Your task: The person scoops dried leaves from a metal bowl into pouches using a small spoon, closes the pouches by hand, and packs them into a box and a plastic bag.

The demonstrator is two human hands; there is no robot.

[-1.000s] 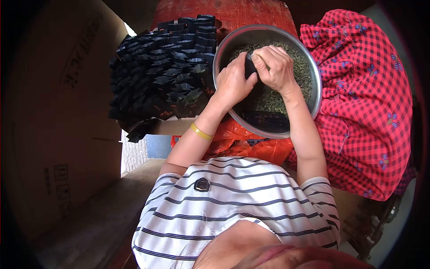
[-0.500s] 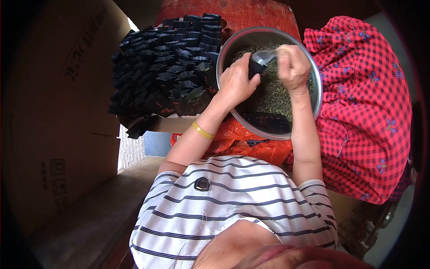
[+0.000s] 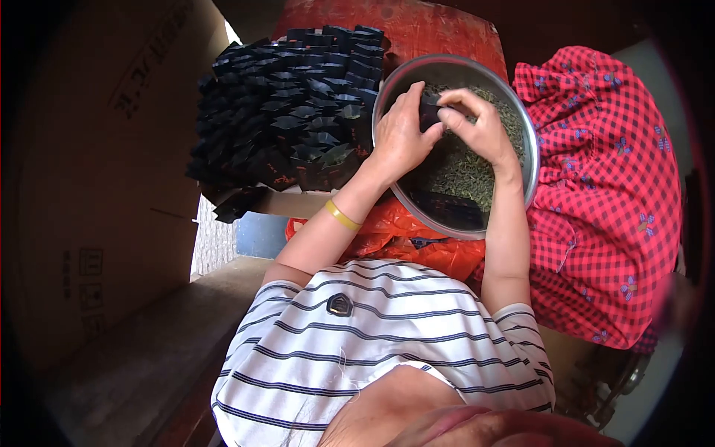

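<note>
My left hand [image 3: 403, 136] is closed around a small black packet [image 3: 430, 109] over the metal bowl [image 3: 531, 164]. Thumb and fingers of my right hand [image 3: 480, 128] are at the packet's right edge, pinched on it. Dried green leaves [image 3: 465, 176] fill much of the bowl beneath both hands. Inside the bowl's near side lie dark packets [image 3: 447, 208]. To the left, many black packets [image 3: 287, 112] stand packed in rows, some with their tops spread.
A red wooden table [image 3: 447, 30] lies behind the bowl. Red plastic [image 3: 424, 247] bunches below it. Red checked cloth [image 3: 603, 186] fills the right side. A large cardboard box [image 3: 97, 186] rises at the left.
My right hand first pulled a clear, whitish item away from the packet to the right; now that item is out of sight and the hand is back at the packet. The view has shifted slightly.
</note>
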